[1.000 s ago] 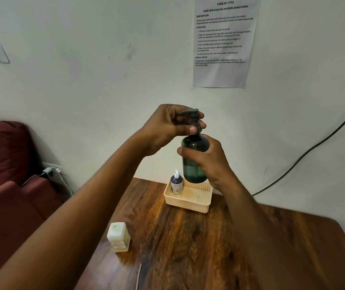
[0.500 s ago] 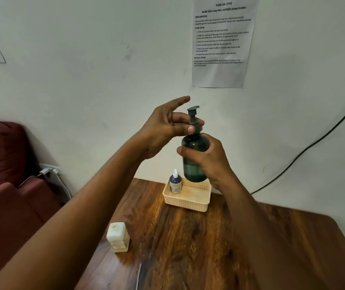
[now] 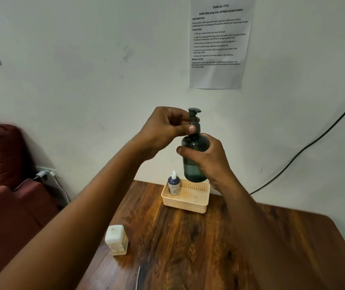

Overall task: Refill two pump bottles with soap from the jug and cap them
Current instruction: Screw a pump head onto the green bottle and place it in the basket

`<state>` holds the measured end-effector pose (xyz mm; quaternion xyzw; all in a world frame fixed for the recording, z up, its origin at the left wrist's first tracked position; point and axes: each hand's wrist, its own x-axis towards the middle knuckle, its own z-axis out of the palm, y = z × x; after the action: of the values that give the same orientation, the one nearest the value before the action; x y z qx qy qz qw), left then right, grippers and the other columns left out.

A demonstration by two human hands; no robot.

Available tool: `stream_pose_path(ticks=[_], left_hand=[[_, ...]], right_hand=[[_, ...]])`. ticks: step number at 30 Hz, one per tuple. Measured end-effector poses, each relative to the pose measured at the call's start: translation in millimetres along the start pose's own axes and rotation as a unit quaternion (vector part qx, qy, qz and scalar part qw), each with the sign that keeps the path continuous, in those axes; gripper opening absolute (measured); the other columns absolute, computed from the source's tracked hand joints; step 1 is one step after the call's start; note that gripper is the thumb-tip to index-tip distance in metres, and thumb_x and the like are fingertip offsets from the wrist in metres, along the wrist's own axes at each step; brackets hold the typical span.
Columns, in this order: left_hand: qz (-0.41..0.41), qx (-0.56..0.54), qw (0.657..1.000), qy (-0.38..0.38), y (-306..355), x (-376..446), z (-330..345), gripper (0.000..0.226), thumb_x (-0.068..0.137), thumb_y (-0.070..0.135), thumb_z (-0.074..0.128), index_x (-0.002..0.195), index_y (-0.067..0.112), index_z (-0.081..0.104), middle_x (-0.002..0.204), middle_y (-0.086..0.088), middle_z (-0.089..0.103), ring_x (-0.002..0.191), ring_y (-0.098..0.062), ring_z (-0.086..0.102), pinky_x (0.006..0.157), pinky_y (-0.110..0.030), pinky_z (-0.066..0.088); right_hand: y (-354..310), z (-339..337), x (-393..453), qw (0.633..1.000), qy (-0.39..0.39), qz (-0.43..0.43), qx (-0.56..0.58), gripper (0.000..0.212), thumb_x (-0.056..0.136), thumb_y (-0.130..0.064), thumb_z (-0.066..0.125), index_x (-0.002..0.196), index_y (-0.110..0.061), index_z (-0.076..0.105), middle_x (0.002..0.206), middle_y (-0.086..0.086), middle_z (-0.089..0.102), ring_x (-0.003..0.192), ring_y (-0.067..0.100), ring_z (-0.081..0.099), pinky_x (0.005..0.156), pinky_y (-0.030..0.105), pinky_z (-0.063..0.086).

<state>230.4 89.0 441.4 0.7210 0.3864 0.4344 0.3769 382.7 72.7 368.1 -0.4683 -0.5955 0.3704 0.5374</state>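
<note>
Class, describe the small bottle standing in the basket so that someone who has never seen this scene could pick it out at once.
Start at the wooden table and go to its far edge by the wall, where a pale peach basket sits. In the basket's left end stands the small dark blue bottle. Its white pointed cap and small size set it apart from the larger green pump bottle held above in both hands.

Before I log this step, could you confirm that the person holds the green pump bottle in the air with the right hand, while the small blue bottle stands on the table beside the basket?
Not quite: the head view shows the small blue bottle standing inside the basket, not beside it. The right hand does hold the green pump bottle in the air.
</note>
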Motion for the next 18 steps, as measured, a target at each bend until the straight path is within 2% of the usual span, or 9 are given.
stream_pose_path(ticks=[2, 4, 7, 9, 10, 12, 15, 16, 18], left_hand=[[-0.026, -0.035, 0.996, -0.08, 2, 1, -8, 0.031, 0.098, -0.006, 0.063, 0.128, -0.004, 0.068, 0.124, -0.014, 0.076, 0.119, -0.022, 0.072, 0.107, -0.036, 0.055], [-0.04, -0.051, 0.993, -0.102, 3, 1, -8, 0.034, 0.101, -0.002, 0.06, 0.135, -0.002, 0.064, 0.13, -0.014, 0.073, 0.124, -0.023, 0.069, 0.109, -0.035, 0.053], [-0.004, -0.013, 1.0, 0.023, 3, 0, 6, 0.036, 0.092, 0.015, 0.079, 0.124, 0.004, 0.07, 0.112, -0.016, 0.074, 0.11, -0.028, 0.073, 0.104, -0.043, 0.058], [0.018, -0.002, 0.995, 0.1, 2, 1, 12, 0.044, 0.084, 0.015, 0.087, 0.123, 0.008, 0.07, 0.094, -0.013, 0.073, 0.096, -0.028, 0.075, 0.098, -0.044, 0.061], [0.016, -0.009, 0.995, 0.101, 1, 1, 12, 0.048, 0.083, 0.011, 0.086, 0.127, 0.008, 0.068, 0.091, -0.01, 0.074, 0.093, -0.026, 0.077, 0.098, -0.043, 0.061], [0.004, -0.04, 0.998, 0.055, 2, 4, 7, 0.052, 0.088, -0.001, 0.078, 0.138, 0.005, 0.061, 0.098, -0.01, 0.078, 0.099, -0.025, 0.078, 0.101, -0.045, 0.059], [-0.017, -0.106, 0.994, -0.038, 6, 3, -1, 0.058, 0.098, -0.012, 0.058, 0.152, 0.002, 0.046, 0.12, -0.019, 0.076, 0.116, -0.029, 0.074, 0.104, -0.04, 0.057], [-0.022, -0.121, 0.991, -0.056, 8, 3, -3, 0.06, 0.099, -0.012, 0.056, 0.155, 0.004, 0.042, 0.126, -0.019, 0.074, 0.12, -0.028, 0.072, 0.105, -0.039, 0.056], [-0.02, -0.1, 0.994, -0.043, 8, 4, -2, 0.064, 0.098, 0.001, 0.066, 0.156, 0.011, 0.042, 0.13, -0.012, 0.073, 0.122, -0.024, 0.071, 0.107, -0.039, 0.056]], right_hand=[[2, -1, 0, 1.0, 0.002, 0.006, 0.006, 0.036, 0.082, -0.034, 0.082, 0.11, -0.034, 0.059, 0.102, -0.02, 0.062, 0.094, 0.008, 0.061, 0.07, 0.019, 0.046], [2, -1, 1, 1.0, 0.01, 0.008, 0.003, 0.044, 0.082, -0.035, 0.082, 0.118, -0.031, 0.059, 0.105, -0.017, 0.062, 0.095, 0.007, 0.06, 0.071, 0.019, 0.046], [-2, 0, 4, 1.0, 0.015, 0.001, -0.006, 0.045, 0.082, -0.035, 0.083, 0.119, -0.031, 0.057, 0.105, -0.017, 0.061, 0.093, 0.007, 0.06, 0.071, 0.018, 0.045], [-4, 0, 5, 1.0, 0.012, -0.003, -0.012, 0.044, 0.082, -0.035, 0.082, 0.117, -0.033, 0.056, 0.101, -0.022, 0.06, 0.091, 0.006, 0.06, 0.07, 0.016, 0.044], [-5, 0, 5, 1.0, 0.011, -0.003, -0.011, 0.043, 0.082, -0.035, 0.082, 0.117, -0.033, 0.056, 0.101, -0.023, 0.059, 0.09, 0.005, 0.059, 0.069, 0.016, 0.044], [-5, -2, 4, 1.0, 0.01, 0.002, 0.002, 0.042, 0.083, -0.034, 0.082, 0.117, -0.032, 0.057, 0.101, -0.022, 0.06, 0.091, 0.006, 0.059, 0.07, 0.017, 0.044], [-4, -5, 2, 1.0, 0.007, 0.008, 0.018, 0.042, 0.084, -0.034, 0.081, 0.119, -0.03, 0.058, 0.104, -0.019, 0.061, 0.094, 0.008, 0.06, 0.072, 0.019, 0.046], [-4, -5, 2, 1.0, 0.007, 0.008, 0.016, 0.042, 0.084, -0.034, 0.081, 0.119, -0.031, 0.057, 0.103, -0.019, 0.061, 0.093, 0.008, 0.059, 0.073, 0.019, 0.045], [-5, -5, 3, 1.0, 0.011, 0.009, 0.007, 0.043, 0.084, -0.034, 0.081, 0.118, -0.033, 0.055, 0.102, -0.02, 0.059, 0.091, 0.006, 0.058, 0.072, 0.018, 0.043]])
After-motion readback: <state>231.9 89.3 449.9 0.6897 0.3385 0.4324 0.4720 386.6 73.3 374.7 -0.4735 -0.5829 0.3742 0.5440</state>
